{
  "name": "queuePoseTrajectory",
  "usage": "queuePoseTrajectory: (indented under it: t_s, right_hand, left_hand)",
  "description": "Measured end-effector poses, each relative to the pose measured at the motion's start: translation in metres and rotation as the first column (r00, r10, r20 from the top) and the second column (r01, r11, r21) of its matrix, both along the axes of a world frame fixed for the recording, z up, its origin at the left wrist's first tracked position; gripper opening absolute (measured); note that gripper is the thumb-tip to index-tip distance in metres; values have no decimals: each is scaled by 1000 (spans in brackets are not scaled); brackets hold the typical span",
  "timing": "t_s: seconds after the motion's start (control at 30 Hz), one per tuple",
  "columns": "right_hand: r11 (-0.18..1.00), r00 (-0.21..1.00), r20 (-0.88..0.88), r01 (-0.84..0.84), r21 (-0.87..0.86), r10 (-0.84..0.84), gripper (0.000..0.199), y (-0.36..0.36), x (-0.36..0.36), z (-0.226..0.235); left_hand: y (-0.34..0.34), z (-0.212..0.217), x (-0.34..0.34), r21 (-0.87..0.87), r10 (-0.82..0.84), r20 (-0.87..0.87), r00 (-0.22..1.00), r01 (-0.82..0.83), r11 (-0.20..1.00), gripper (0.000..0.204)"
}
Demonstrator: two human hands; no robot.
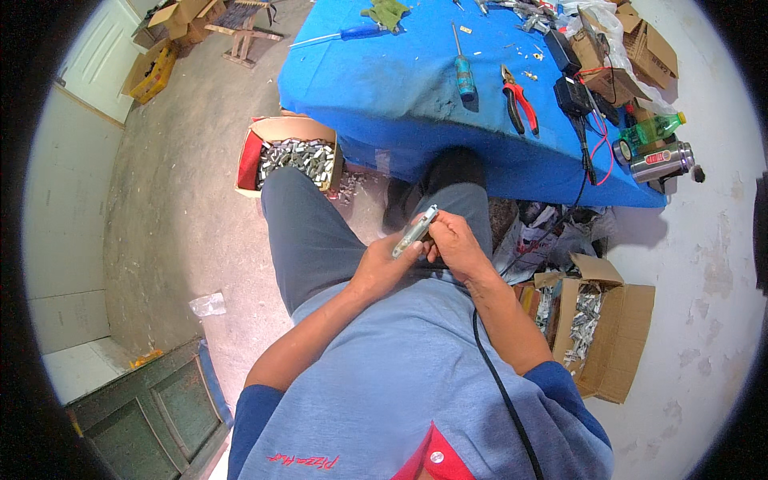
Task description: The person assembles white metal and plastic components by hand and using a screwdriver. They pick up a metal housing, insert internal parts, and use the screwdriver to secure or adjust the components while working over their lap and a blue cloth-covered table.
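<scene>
Over the lap, the left hand point(382, 268) and right hand point(458, 244) both pinch a small metal part point(415, 231). Held so lightly, it could slip to the floor point(176, 232), short of the blue counter point(384, 88).

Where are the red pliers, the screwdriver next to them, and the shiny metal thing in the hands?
red pliers point(524, 102): head view, red handle.
screwdriver point(465, 76): head view, blue-green handle.
metal piece point(415, 231): head view, its middle, between both hands.

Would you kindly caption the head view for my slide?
Both hands hold a metal part over the lap, beside a blue table.
</scene>
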State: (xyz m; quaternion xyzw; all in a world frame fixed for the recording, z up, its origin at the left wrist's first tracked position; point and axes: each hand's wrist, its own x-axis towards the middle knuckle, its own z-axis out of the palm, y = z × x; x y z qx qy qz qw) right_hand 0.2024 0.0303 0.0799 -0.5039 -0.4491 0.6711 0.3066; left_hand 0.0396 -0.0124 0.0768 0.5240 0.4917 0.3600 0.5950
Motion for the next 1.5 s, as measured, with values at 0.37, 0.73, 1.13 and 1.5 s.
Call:
queuePoseTrajectory:
  t_s: [0.37, 0.73, 1.13, 1.5]
  right_hand:
    - [998, 999, -46, -17, -58, 14, 25, 3, -3, 4]
    - [996, 997, 73, -39, 75, 33, 24, 2, -9, 4]
    - [999, 997, -65, -33, 30, 35, 25, -3, -3, -3]
    - [987, 993, -53, -97, 129, 104, 27, -4, 0, 5]
  left_hand:
    - [0, -4, 1, -38, 69, 87, 994, -66, 997, 47]
    - [0, -19, 1, -32, 64, 48, 997, -62, 998, 41]
    - [0, 6, -3, 11, 12, -84, 996, -11, 1000, 40]
    - [-3, 0, -4, 43, -7, -185, 983, 15, 999, 42]
